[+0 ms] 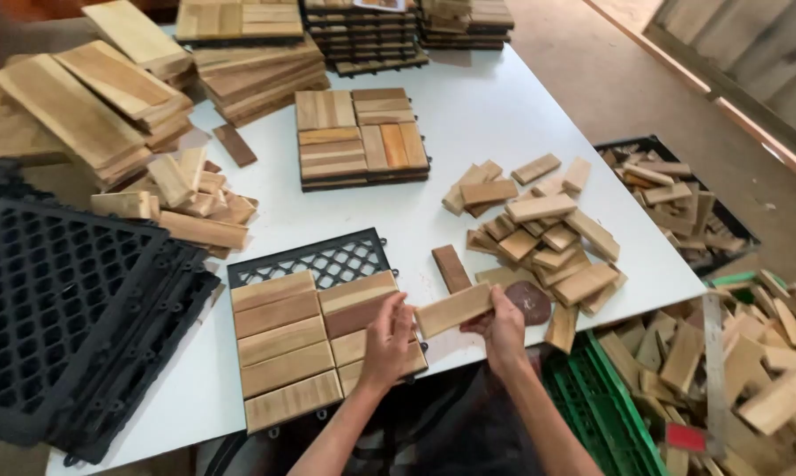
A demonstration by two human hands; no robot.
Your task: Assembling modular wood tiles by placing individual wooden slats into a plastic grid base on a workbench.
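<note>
Both hands hold one wood slat [453,309] near the front edge of the white table [468,123]. The right hand [504,328] pinches the slat's right end with its fingers pressed together. The left hand [387,339] grips the left end, with its fingers curled on the wood. The slat hangs just above the table, tilted a bit, right beside a half-made tile [314,339].

That tile sits at the front edge, with slats on a black grid [327,258] that still shows at the back. A dark slat [451,268] lies just behind the held one. A pile of short slats [543,234] sits by the right edge. A done tile [361,137] lies in the middle of the table. Black grids [67,308] are stacked at the left edge. Long boards [89,97] are stacked at the back left corner. A green crate [605,410] stands below the right front corner.
</note>
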